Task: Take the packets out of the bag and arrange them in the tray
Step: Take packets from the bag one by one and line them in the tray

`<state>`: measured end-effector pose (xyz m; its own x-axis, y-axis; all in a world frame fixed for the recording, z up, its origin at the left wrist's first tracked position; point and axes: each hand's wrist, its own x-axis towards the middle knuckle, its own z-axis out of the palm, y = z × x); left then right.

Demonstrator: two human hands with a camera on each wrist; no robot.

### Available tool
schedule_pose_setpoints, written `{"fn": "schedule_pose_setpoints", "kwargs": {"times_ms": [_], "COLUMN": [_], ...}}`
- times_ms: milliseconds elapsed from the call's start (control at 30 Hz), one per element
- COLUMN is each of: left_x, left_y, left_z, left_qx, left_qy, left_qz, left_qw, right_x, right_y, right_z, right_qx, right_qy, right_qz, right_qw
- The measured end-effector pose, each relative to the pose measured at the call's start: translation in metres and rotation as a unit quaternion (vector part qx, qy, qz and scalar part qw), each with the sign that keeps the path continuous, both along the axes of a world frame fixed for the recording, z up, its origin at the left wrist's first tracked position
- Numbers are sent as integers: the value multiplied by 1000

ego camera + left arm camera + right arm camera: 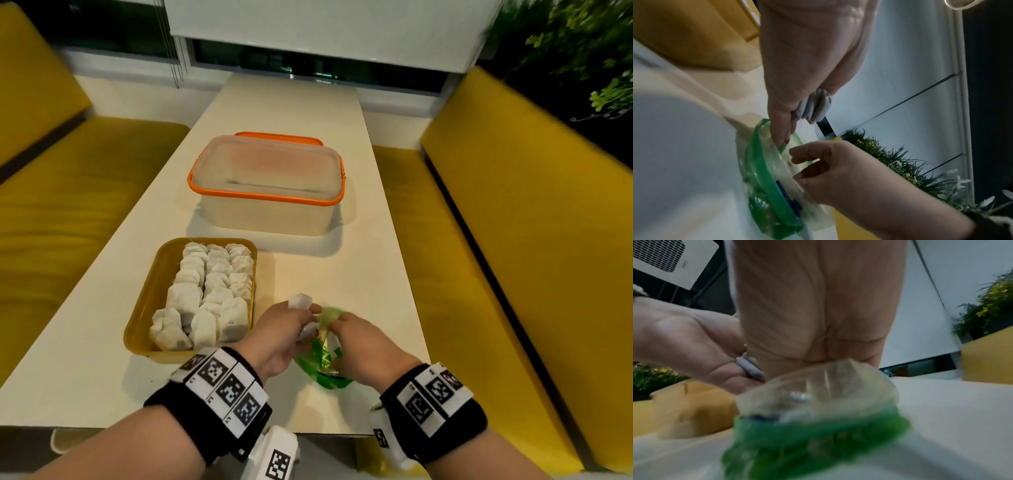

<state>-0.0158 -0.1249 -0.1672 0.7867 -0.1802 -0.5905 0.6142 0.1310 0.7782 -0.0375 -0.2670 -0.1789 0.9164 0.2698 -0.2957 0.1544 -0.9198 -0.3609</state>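
Observation:
A green and clear plastic bag (323,359) lies on the table near its front edge. My left hand (303,320) grips a few white packets (300,302) at the bag's mouth. In the left wrist view the packets (815,108) sit between the curled fingers, and a fingertip touches the bag (764,178) at its green rim. My right hand (342,325) pinches the bag's clear side and holds it up; the right hand (797,168) shows this from beside. The yellow tray (145,301) at the left holds several white packets (212,294) in rows.
A clear lidless box with an orange rim (267,185) stands beyond the tray, with its orange lid (279,137) behind it. Yellow benches (513,240) flank the narrow white table (308,102). Plants (582,51) stand at the far right.

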Motion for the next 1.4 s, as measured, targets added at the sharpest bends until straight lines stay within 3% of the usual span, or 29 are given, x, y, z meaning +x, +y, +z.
{"fn": "schedule_pose_setpoints", "kwargs": {"times_ms": [133, 200, 333, 467, 567, 700, 800, 867, 1000, 1067, 1133, 1200, 1267, 1333, 1400], "left_x": [0, -1, -4, -5, -3, -1, 2, 4, 4, 4, 2, -4, -13, -20, -21], "left_y": [2, 2, 0, 0, 1, 1, 2, 1, 5, 8, 12, 13, 12, 13, 17], "left_z": [1, 1, 0, 4, 2, 5, 4, 2, 1, 4, 12, 24, 39, 51, 55], "left_qx": [36, 52, 150, 294, 242, 143, 124, 138, 214, 249, 284, 257, 147, 87, 87], "left_qy": [-9, -11, -80, -159, -119, -69, -73, -95, -136, -164, -216, -251, -235, -225, -251], "left_qz": [-13, -23, -43, -127, -143, -88, -66, -50, -51, -64, -64, -47, -52, -94, -131], "left_qw": [999, 998, 985, 934, 952, 983, 987, 985, 966, 952, 932, 932, 959, 966, 955], "right_x": [-4, -2, 10, 17, 18, 15, 12, 12, 5, 2, 2, 3, 0, -3, -2], "right_y": [-1, -3, -12, -23, -25, -18, -16, -17, -21, -21, -20, -17, -6, 8, 17], "right_z": [-5, -4, -6, 3, 5, 11, 11, 8, 3, 4, 8, 17, 33, 51, 66], "right_qx": [-102, -102, 6, 143, 204, 354, 353, 318, 89, -39, -75, -10, 139, 254, 282], "right_qy": [-119, -110, -13, -24, 0, 51, 15, -25, -112, -93, -82, -156, -237, -231, -207], "right_qz": [-47, -98, -161, -244, -295, -367, -353, -324, -183, -135, -147, -150, -110, -60, -28], "right_qw": [987, 984, 987, 959, 933, 859, 866, 890, 973, 986, 983, 976, 955, 937, 936]}}
